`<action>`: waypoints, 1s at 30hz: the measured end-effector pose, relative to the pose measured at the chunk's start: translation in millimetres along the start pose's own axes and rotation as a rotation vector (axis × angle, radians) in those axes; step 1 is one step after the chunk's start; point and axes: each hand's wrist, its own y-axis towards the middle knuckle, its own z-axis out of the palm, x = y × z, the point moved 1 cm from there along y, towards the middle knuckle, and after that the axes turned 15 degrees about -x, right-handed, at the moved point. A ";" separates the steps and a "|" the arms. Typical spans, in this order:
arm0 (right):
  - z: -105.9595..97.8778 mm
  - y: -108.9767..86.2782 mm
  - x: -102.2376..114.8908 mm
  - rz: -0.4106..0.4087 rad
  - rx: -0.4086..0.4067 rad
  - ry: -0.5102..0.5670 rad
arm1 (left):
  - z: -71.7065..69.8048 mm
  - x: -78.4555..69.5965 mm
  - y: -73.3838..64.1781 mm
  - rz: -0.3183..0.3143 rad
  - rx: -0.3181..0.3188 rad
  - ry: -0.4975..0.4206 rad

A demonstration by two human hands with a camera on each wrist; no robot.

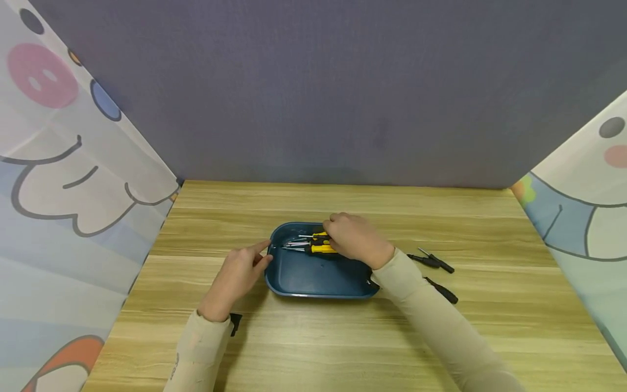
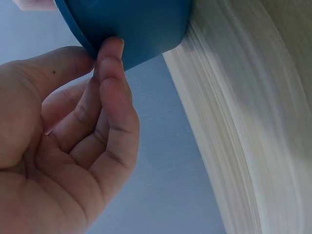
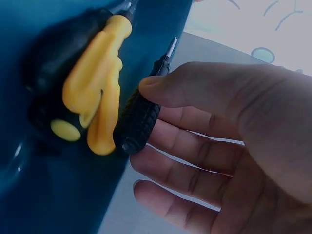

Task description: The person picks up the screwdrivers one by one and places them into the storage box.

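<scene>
A blue plastic tray (image 1: pixel 320 275) sits on the wooden table. At its left end my left hand (image 1: pixel 237 272) pinches the rim between thumb and fingers, as the left wrist view shows with the tray wall (image 2: pixel 141 29). Over the tray's right back part is my right hand (image 1: pixel 360 239). In the right wrist view, its thumb and fingers hold a small black-handled screwdriver (image 3: pixel 141 114) with a short metal tip. Beside it in the tray lie several yellow-and-black screwdrivers (image 3: pixel 92 73), their shafts pointing left in the head view. My right hand partly covers their handles.
Right of the tray, two black screwdrivers (image 1: pixel 433 262) lie close together on the table (image 1: pixel 313 348). Another black-handled one (image 1: pixel 443 291) lies nearer. A small black piece (image 1: pixel 235 323) shows beside my left wrist. A grey wall panel (image 1: pixel 313 98) stands behind the table.
</scene>
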 end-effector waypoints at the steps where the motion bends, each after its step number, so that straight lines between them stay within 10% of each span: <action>1: 1.0 0.6 1.1 0.002 0.011 0.001 | -0.1 -0.2 -0.1 -0.002 0.000 -0.001; 30: -8.4 -10.3 1.2 0.061 0.009 0.036 | 0.3 -3.3 -0.8 -0.017 -0.001 0.020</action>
